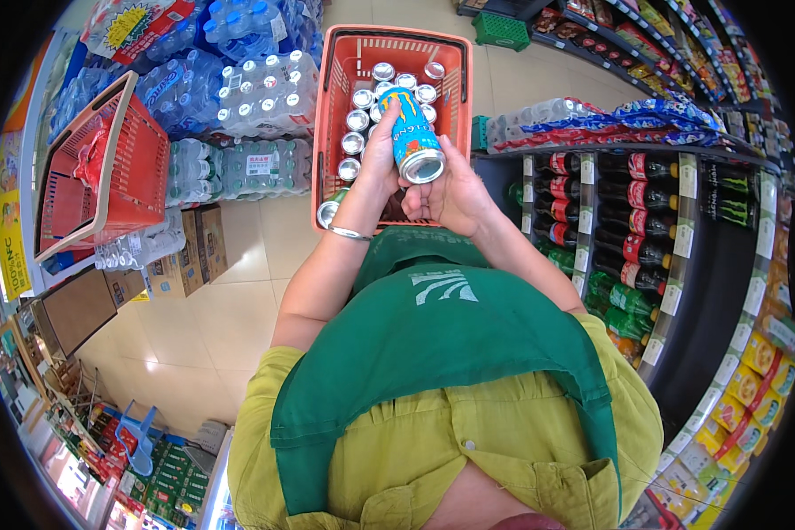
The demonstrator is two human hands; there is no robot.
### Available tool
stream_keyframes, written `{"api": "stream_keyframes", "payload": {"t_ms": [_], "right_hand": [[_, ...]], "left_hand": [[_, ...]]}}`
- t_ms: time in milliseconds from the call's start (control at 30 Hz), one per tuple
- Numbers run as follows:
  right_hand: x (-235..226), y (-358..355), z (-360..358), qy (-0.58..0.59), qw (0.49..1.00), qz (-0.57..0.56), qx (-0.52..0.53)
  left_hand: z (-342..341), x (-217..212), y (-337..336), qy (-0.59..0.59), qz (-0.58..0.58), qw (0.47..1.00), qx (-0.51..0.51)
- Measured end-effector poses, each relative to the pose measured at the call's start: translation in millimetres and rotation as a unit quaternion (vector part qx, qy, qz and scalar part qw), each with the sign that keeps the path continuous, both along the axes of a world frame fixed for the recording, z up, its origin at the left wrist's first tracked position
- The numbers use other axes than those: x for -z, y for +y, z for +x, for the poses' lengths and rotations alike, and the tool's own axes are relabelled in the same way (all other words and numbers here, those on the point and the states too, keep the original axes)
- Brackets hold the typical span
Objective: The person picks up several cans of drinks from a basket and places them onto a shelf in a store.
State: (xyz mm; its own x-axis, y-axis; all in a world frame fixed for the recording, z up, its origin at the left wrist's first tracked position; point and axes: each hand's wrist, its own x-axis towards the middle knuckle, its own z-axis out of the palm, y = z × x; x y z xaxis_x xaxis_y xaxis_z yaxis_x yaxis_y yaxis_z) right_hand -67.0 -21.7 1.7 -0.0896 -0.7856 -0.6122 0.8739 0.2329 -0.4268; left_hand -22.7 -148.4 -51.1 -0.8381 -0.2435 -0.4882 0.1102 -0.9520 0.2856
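Presently, one can is held up between both hands, above a red basket.

Can: a blue and orange drink can [412, 132] is gripped by both hands; its silver end is turned toward the camera.

Long axis: tilted, running from the lower right end nearest the camera up and away to the left, toward the basket beyond the hands.

Left hand: the left hand [381, 152] is wrapped around the can's left side, thumb laid along the body; a metal bangle [350, 233] is worn at the wrist.

Right hand: the right hand [452, 196] is closed under and behind the can's lower end, fingers curled against the rim.

Nearer hand: neither is clearly nearer; the can is touched by both, the left higher on the body, the right at the near end.

Basket: a red plastic basket [331, 115] lies just beyond and below the hands, holding many upright silver-topped cans [359, 119].

Right of the hands: shelves of dark bottled drinks [627, 190] are seen, well apart from the can.

Left of the hands: wrapped packs of bottled water [261, 97] and a second red basket [106, 168] are noted, well apart.

Below the hands: a green apron [433, 353] is worn over a yellow-green shirt.
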Motion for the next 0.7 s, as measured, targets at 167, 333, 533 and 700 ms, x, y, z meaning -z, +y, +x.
{"api": "stream_keyframes", "payload": {"t_ms": [167, 333, 533, 700], "right_hand": [[8, 11, -3, -0.065, 0.998, -0.003, 0.012], [6, 17, -1, -0.085, 0.996, -0.007, 0.027], [8, 22, 1, -0.087, 0.995, -0.021, 0.032], [12, 23, 3, -0.053, 0.998, -0.013, 0.016]], "left_hand": [[-1, 4, 10, -0.011, 0.016, 0.999, 0.029], [-4, 11, 14, -0.01, 0.02, 0.998, 0.06], [-4, 10, 18, -0.005, 0.018, 0.997, 0.07], [-1, 8, 17, -0.034, -0.113, 0.993, -0.004]]}}
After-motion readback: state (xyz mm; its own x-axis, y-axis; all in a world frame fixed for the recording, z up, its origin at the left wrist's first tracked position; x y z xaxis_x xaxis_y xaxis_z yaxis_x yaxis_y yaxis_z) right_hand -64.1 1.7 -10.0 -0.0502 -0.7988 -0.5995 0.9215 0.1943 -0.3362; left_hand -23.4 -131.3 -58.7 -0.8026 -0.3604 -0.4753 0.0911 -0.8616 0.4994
